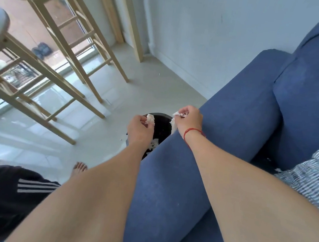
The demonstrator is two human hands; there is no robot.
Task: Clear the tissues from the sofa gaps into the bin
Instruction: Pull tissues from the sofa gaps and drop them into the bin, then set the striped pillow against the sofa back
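While over bin (162, 119), left hand (140, 129), right hand (188, 120) pinch tissues (150, 119); no legible writing.

Sofa arm (201, 146) overlapping bin (163, 119) mouth

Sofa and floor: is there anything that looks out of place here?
Yes. White tissue scraps lie in the sofa gap beside the striped cushion, and small white bits lie on the floor beside the black bin, outside it.
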